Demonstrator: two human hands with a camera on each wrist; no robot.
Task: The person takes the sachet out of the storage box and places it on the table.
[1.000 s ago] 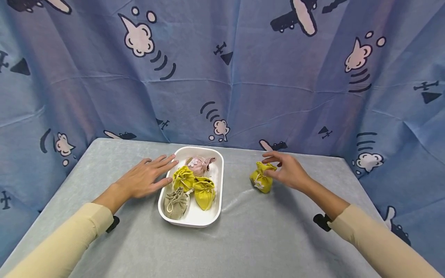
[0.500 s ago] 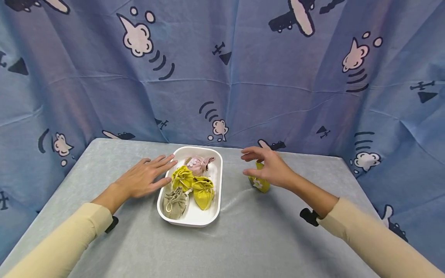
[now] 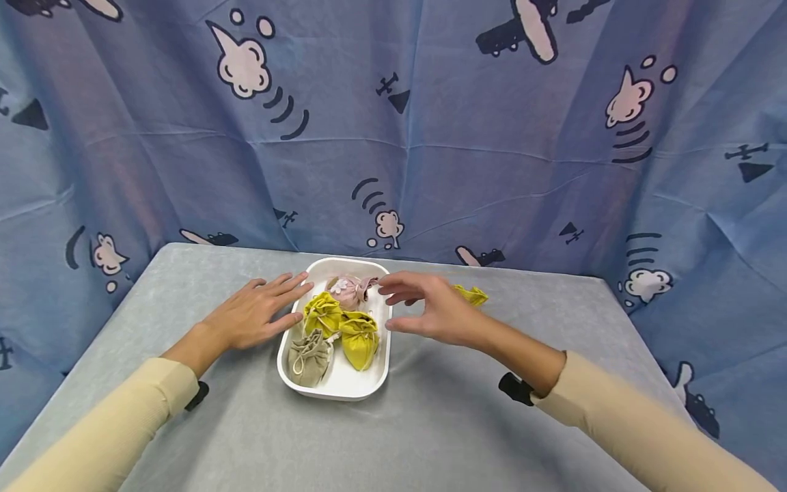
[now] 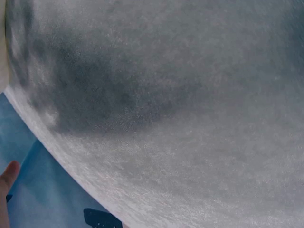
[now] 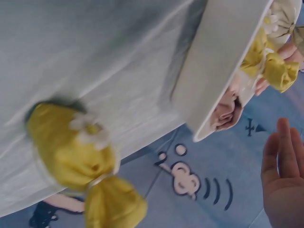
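A white tray (image 3: 335,394) holds a pink pouch (image 3: 347,292), two yellow drawstring pouches (image 3: 359,342) and a grey-beige pouch (image 3: 309,360). My left hand (image 3: 255,316) lies flat with fingers spread at the tray's left rim. On the other side, my right hand (image 3: 433,311) hovers by the right rim, fingers loosely bent and holding nothing. Behind that hand, a third yellow pouch (image 3: 472,294) stands on the table, mostly hidden in the head view. The right wrist view shows this yellow pouch (image 5: 76,142) with a white flower on its side.
A grey cloth-covered table (image 3: 393,444) lies under everything. Behind and beside it hangs a blue curtain (image 3: 344,102) printed with planes and clouds. The table's edge (image 4: 71,170) crosses the left wrist view.
My right hand has left the yellow pouch on the table and moved left to the tray's right rim. That pouch stays in place. My left hand has hardly moved.
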